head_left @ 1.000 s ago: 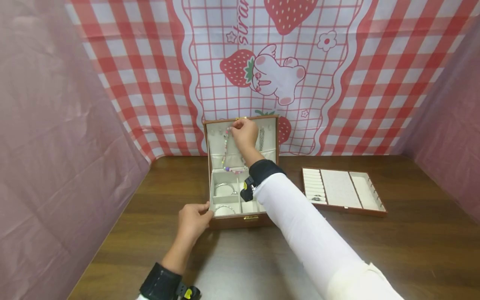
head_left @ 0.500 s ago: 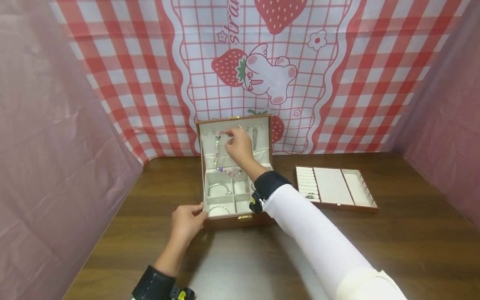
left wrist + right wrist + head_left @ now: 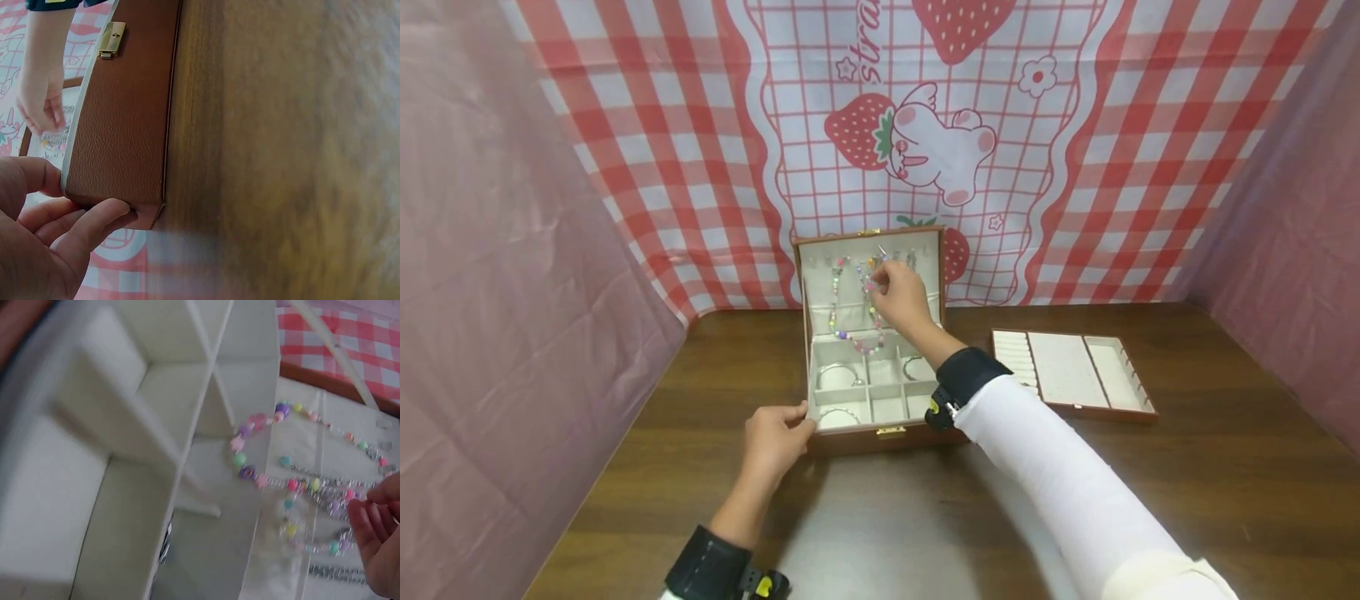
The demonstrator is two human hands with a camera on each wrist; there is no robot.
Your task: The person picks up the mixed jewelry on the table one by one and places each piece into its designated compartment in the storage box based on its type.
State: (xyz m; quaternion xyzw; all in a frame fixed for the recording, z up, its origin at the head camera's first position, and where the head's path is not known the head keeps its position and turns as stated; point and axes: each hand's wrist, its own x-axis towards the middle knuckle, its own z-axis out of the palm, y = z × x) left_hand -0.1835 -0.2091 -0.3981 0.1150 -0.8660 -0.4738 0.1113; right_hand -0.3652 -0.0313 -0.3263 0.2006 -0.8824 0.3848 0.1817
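Observation:
A brown jewelry box [image 3: 850, 446] stands with its lid up, cream inside and split into compartments. My left hand [image 3: 775, 437] grips its front left corner, thumb and fingers curled about the edge in the left wrist view. A pastel beaded necklace [image 3: 842, 336] hangs in a loop from the left part of the lid, its lower end reaching over the back compartments. At the middle of the lid my right hand [image 3: 902, 296] pinches the beaded strand. In the right wrist view its fingertips [image 3: 361, 515] overlap beads and silver chains [image 3: 337, 573].
Bangles [image 3: 838, 375] lie in several box compartments. To the right, a separate tray [image 3: 1067, 371] with ring rolls and hooks lies on the wooden table [image 3: 1150, 492]. A gold clasp [image 3: 111, 40] sits on the box front. A checked strawberry cloth [image 3: 700, 167] hangs behind.
My right hand moved from the lid's middle to its left hooks, then back right and slightly lower. The necklace's left side stays up on the lid. My left hand keeps its hold.

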